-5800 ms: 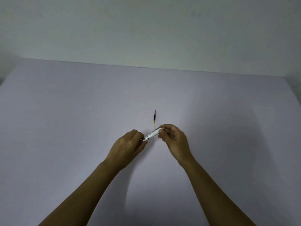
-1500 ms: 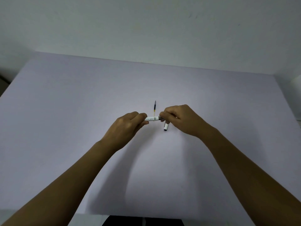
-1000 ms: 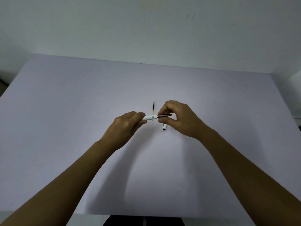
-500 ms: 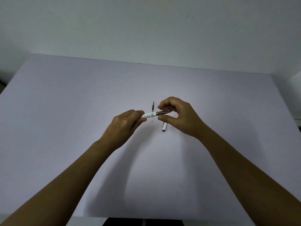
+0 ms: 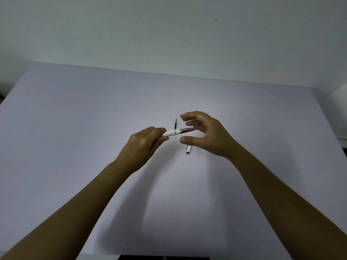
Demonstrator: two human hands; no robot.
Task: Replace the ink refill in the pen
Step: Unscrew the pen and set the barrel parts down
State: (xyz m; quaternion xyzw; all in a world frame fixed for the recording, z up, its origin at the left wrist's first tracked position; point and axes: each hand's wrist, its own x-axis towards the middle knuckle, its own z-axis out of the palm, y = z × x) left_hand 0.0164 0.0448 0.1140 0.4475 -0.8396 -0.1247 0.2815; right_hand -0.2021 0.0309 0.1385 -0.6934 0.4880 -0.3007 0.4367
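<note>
between both hands, white pen

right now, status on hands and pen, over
Left hand shut on pen. Right hand open around metal tip. Spare refill and cap on table, nothing blocking.

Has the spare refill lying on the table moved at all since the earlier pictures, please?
No. The spare refill lies on the table just beyond the pen, pointing toward the wall as before; only the camera shifted.
</note>
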